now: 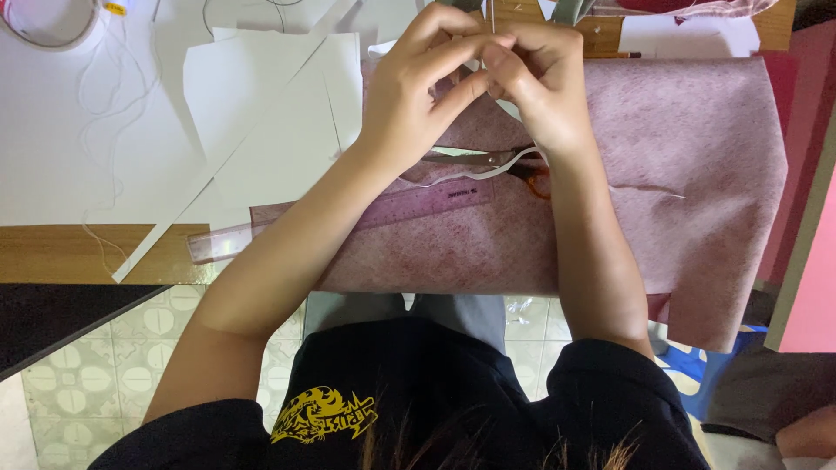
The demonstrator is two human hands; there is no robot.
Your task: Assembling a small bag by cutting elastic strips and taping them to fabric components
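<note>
Head view: my left hand (pixel 418 87) and right hand (pixel 535 78) meet at top centre, fingertips pinched together on something too fine to make out. Scissors (pixel 479 158) lie just below them, long axis left-right, on the pink fabric (pixel 697 174).

Thin white strip (pixel 488 170), curling, pinched at fingertip height; lower end trailing over mauve felt sheet (pixel 679 174), lying flat
</note>
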